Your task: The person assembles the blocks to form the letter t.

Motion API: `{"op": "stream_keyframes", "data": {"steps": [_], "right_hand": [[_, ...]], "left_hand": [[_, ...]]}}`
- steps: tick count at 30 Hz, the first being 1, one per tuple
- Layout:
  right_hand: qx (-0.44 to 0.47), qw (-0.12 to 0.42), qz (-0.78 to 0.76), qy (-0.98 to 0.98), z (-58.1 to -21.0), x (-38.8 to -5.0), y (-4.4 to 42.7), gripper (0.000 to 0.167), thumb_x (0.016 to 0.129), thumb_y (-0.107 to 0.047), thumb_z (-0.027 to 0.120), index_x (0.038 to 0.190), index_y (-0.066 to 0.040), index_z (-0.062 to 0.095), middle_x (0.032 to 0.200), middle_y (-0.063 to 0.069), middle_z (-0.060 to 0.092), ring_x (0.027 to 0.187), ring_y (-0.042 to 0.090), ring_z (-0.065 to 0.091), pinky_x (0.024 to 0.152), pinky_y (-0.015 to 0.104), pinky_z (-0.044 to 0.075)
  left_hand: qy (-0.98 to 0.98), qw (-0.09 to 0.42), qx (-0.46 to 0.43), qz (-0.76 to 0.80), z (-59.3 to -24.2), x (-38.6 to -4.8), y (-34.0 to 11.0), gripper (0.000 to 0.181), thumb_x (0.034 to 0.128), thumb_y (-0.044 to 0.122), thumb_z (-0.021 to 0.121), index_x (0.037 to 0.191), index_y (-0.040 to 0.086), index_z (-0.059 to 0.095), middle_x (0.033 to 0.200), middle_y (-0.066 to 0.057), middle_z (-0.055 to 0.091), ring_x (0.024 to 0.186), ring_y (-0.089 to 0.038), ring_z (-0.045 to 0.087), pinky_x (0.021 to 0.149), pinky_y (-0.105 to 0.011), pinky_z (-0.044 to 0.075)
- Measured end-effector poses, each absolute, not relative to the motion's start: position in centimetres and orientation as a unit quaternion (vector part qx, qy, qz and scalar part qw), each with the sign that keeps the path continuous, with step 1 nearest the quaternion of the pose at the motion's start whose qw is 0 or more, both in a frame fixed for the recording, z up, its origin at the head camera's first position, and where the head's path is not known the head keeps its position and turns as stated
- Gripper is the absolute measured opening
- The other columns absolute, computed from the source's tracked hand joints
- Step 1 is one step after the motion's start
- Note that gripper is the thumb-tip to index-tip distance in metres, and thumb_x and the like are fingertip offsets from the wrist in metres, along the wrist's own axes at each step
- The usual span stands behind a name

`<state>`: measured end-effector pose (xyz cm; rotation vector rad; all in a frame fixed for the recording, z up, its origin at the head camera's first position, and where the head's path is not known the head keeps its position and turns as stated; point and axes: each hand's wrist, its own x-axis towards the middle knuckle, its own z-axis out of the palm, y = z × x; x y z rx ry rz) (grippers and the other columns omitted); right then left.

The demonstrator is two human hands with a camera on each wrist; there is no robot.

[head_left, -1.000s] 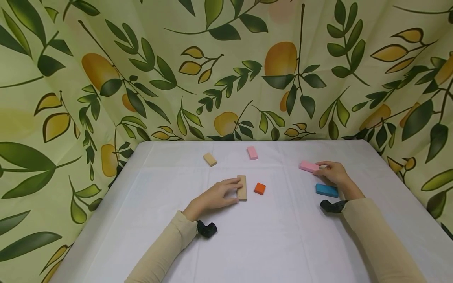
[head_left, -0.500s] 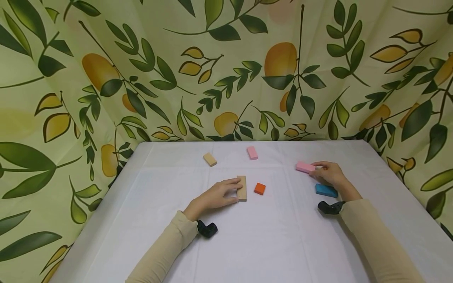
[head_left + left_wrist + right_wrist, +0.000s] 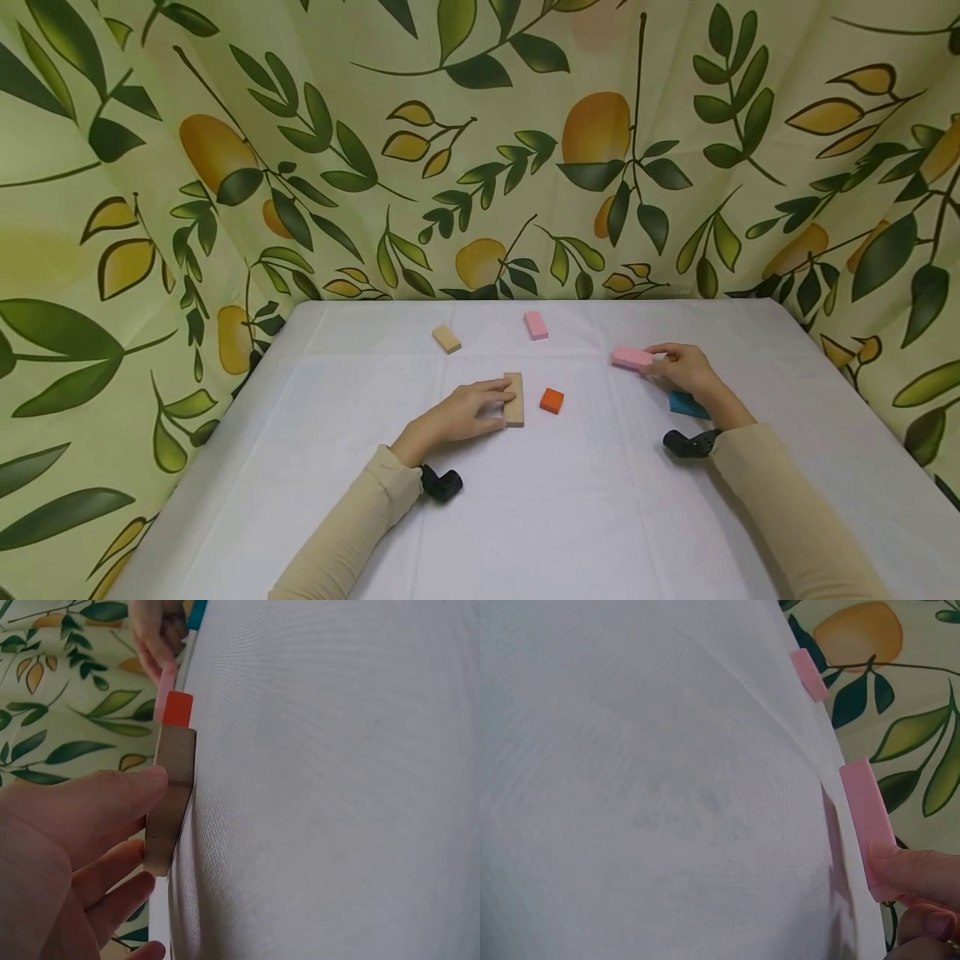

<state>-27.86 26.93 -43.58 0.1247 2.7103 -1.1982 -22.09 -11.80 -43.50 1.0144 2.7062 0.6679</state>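
In the head view my left hand holds a long plain wooden block flat on the table, thumb at its near end and fingers over the far part. The left wrist view shows the thumb against that wooden block. Just right of it lies a small orange block, apart from it. My right hand pinches one end of a long pink block; the right wrist view shows the thumb on the pink block. A blue block is partly hidden under the right hand and wrist.
Farther back on the white-covered table lie a short wooden block and a short pink block. A leaf-and-fruit patterned curtain hangs behind and along the sides. Black devices are strapped to both wrists.
My right hand has carried the long pink block to the left, and its wrist now covers more of the blue block. The left hand stays on the wooden block.
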Motion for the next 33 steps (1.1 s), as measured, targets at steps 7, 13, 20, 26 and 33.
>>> {"op": "stream_keyframes", "data": {"steps": [7,13,20,26,33], "right_hand": [[0.038,0.092,-0.404,0.909,-43.3,-27.8,25.8,0.055,0.086,-0.021,0.069,0.132,0.003,0.053,0.066,-0.005,0.042,0.066,0.013,0.04,0.057,0.025,0.032],[0.028,0.091,-0.406,0.909,-43.4,-27.6,25.2,0.054,0.084,-0.022,0.071,0.13,0.003,0.056,0.065,-0.006,0.041,0.064,0.011,0.039,0.056,0.024,0.032],[0.02,0.089,-0.409,0.908,-43.7,-27.5,24.7,0.053,0.084,-0.022,0.072,0.129,0.003,0.057,0.064,-0.007,0.041,0.063,0.01,0.039,0.057,0.024,0.032],[0.026,0.096,-0.416,0.904,-43.8,-27.5,24.1,0.053,0.084,-0.021,0.072,0.129,0.002,0.057,0.065,-0.007,0.042,0.065,0.012,0.04,0.058,0.025,0.032],[0.017,0.095,-0.416,0.904,-43.7,-27.4,23.7,0.053,0.083,-0.021,0.072,0.129,0.003,0.057,0.066,-0.005,0.041,0.065,0.012,0.039,0.057,0.025,0.032]], "left_hand": [[0.909,0.098,0.332,0.23,-43.4,-22.2,-11.7,0.047,0.0926,0.022,0.063,0.137,0.01,0.054,0.154,-0.008,0.041,0.145,-0.027,0.037,0.118,-0.047,0.034],[0.908,0.104,0.325,0.243,-43.2,-22.1,-11.6,0.047,0.0926,0.021,0.063,0.137,0.009,0.055,0.154,-0.008,0.041,0.146,-0.027,0.036,0.119,-0.047,0.032],[0.91,0.106,0.323,0.237,-43.1,-22.0,-11.5,0.047,0.0933,0.022,0.062,0.137,0.01,0.054,0.155,-0.008,0.04,0.146,-0.027,0.035,0.119,-0.046,0.032],[0.912,0.101,0.324,0.23,-43.1,-21.9,-11.5,0.046,0.0936,0.022,0.062,0.137,0.009,0.054,0.155,-0.008,0.04,0.146,-0.027,0.036,0.119,-0.045,0.033],[0.912,0.099,0.325,0.232,-42.9,-21.7,-11.5,0.046,0.0929,0.02,0.062,0.137,0.008,0.055,0.154,-0.009,0.041,0.145,-0.028,0.037,0.118,-0.046,0.034]]}}
